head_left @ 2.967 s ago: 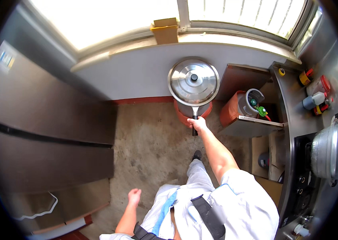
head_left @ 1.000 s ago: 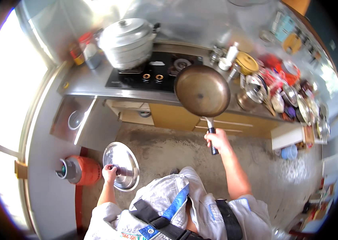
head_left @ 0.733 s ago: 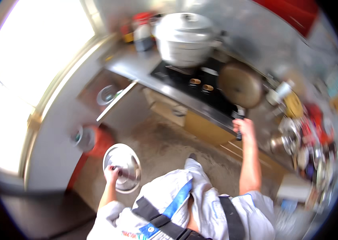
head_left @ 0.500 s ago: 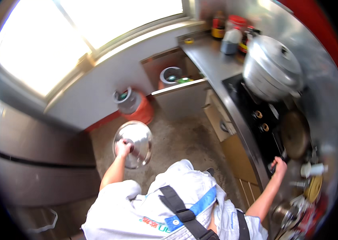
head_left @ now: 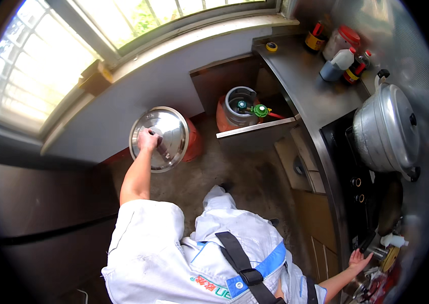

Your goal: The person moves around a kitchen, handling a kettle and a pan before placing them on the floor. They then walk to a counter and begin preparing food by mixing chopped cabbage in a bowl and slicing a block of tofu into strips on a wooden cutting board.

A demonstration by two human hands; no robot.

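From afar I see the right hand (head_left: pixel 359 260) spread and empty, having released the pan (head_left: pixel 391 202) onto the stove (head_left: pixel 344 157); only the lid (head_left: pixel 172 125) remains held, left hand (head_left: pixel 147 140) gripping it by the cylinder (head_left: pixel 194 142).

I'm getting strong daylight thru window (head_left: pixel 143 23), partly o/exp.; lid (head_left: pixel 172 129) near it glints, floor (head_left: pixel 255 187) farther off dim. Pic mostly sharp, edges bent, corners blk.

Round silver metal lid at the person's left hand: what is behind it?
Behind the round silver metal lid, held by the left hand, a red rounded cylinder shows past its right edge; the cylinder's top is covered and cannot be seen.
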